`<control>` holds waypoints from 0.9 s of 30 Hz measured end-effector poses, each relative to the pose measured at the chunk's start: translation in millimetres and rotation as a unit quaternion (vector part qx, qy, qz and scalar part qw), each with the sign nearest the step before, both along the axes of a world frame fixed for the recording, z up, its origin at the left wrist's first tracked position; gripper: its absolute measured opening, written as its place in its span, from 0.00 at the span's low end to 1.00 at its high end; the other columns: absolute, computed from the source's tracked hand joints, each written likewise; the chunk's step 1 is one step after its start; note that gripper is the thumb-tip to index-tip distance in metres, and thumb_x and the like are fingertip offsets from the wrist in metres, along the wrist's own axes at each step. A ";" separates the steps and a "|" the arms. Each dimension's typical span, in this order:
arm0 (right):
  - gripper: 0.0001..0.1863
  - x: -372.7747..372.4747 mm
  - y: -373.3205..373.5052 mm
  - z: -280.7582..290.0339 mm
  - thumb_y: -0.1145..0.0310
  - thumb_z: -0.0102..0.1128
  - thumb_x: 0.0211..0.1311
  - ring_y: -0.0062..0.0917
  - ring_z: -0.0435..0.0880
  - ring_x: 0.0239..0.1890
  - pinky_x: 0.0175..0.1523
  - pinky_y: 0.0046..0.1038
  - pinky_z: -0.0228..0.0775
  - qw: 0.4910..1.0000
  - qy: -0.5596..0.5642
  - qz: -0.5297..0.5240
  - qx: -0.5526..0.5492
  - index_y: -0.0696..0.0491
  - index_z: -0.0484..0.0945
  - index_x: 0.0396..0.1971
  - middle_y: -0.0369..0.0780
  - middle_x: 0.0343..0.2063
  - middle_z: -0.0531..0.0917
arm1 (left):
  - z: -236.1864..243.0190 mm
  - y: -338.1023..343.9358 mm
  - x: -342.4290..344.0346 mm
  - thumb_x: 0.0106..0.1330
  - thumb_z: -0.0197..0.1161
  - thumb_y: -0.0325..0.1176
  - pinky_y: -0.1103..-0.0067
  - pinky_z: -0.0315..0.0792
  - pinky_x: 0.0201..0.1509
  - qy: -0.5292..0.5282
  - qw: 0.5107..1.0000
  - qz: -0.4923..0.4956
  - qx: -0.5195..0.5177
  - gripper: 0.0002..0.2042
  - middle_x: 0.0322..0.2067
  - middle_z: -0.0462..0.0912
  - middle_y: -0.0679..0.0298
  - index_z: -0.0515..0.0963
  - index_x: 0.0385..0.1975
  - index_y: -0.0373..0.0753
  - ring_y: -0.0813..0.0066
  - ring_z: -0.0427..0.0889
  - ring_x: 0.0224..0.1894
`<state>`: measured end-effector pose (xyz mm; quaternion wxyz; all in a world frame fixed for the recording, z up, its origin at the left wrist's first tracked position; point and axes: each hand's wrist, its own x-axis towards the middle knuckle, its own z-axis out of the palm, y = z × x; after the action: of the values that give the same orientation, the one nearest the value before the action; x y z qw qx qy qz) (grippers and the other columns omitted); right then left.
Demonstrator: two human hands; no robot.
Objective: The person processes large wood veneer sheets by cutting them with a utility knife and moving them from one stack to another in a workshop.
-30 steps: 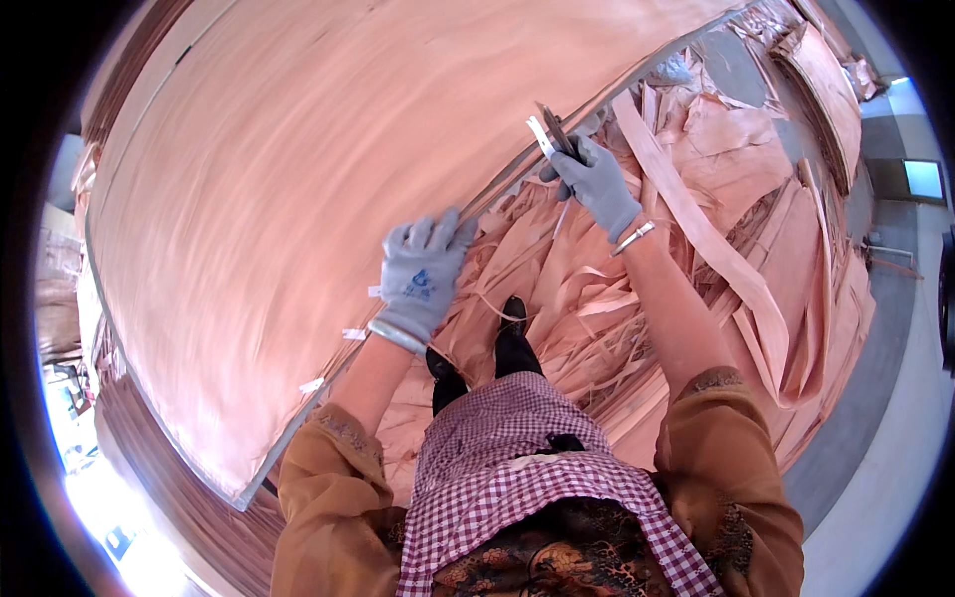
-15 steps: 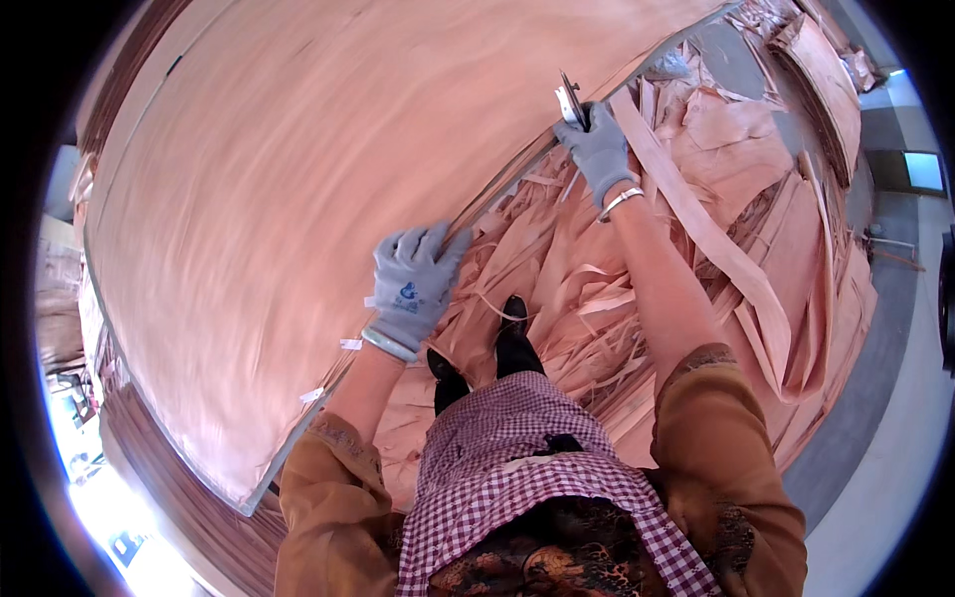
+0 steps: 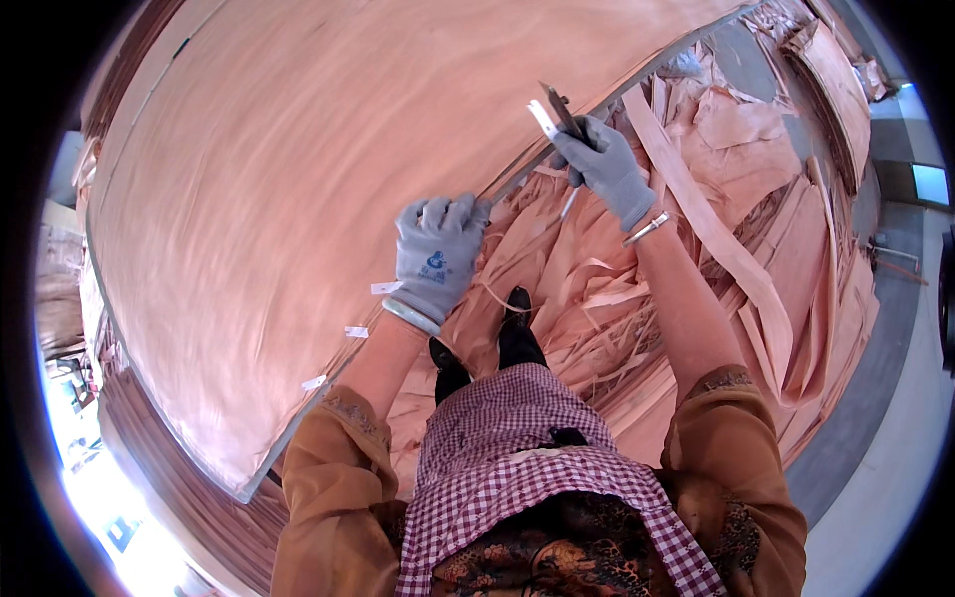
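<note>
A broad pinkish wood veneer sheet (image 3: 298,179) spreads across the left and far side. At its near edge is my left hand (image 3: 436,257), grey-gloved, with bent fingers closed over the edge; the fingertips are hidden. Farther right along that edge, my right hand (image 3: 605,164), also gloved, is closed around a dark pointed tool (image 3: 563,107) with a small knob on its side. A white strip (image 3: 542,118) sticks out beside the tool in the same hand. Small white tabs (image 3: 356,331) sit along the edge by my left wrist.
Torn veneer strips and scraps (image 3: 587,289) cover the floor around my shoes (image 3: 515,306). One long strip (image 3: 696,214) curves down on the right. Layered veneer (image 3: 169,468) is stacked at lower left. A grey wall (image 3: 895,398) stands at far right.
My left hand has shifted right and up along the edge, and another white tab shows beside its wrist. My right hand has drawn slightly back and turned, its tool now tilting left.
</note>
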<state>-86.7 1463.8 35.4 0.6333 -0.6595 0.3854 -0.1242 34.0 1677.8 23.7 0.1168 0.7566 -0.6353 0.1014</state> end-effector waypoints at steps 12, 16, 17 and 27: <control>0.10 -2.2 1.5 -22.8 0.69 0.54 0.58 0.15 0.77 0.21 0.24 0.17 0.66 0.999 0.010 0.042 -0.018 0.58 0.74 0.38 0.36 0.22 0.80 | -1.5 -20.5 7.0 0.53 0.61 0.36 0.67 0.66 0.51 -0.063 0.998 -0.018 0.023 0.20 0.48 0.73 0.71 0.75 0.49 0.56 0.71 0.72 0.47; 0.11 -2.9 8.3 -5.1 0.68 0.55 0.58 0.16 0.75 0.19 0.24 0.18 0.65 0.997 -0.011 0.059 0.048 0.58 0.74 0.37 0.35 0.20 0.79 | -3.0 -17.6 9.1 0.53 0.60 0.37 0.66 0.66 0.50 -0.082 0.996 -0.004 0.031 0.19 0.49 0.73 0.71 0.75 0.48 0.57 0.71 0.72 0.47; 0.11 -0.1 11.5 -0.4 0.68 0.55 0.58 0.16 0.74 0.19 0.23 0.19 0.65 0.995 -0.016 0.076 0.061 0.58 0.73 0.36 0.35 0.20 0.78 | -3.7 -16.4 8.7 0.53 0.60 0.37 0.66 0.66 0.50 -0.081 0.996 -0.002 0.032 0.19 0.49 0.73 0.71 0.75 0.48 0.57 0.71 0.72 0.47; 0.12 3.3 6.2 -24.3 0.66 0.58 0.57 0.17 0.71 0.18 0.22 0.20 0.63 0.994 0.069 0.075 -0.038 0.58 0.71 0.35 0.35 0.21 0.76 | -4.4 -30.0 8.5 0.53 0.59 0.32 0.69 0.66 0.52 -0.066 0.995 -0.069 0.018 0.14 0.48 0.74 0.69 0.77 0.41 0.44 0.69 0.72 0.50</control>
<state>-83.4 1470.0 11.2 0.5871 -0.7172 0.3727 -0.0444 42.4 1647.9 19.2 0.0678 0.7048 -0.6938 0.1315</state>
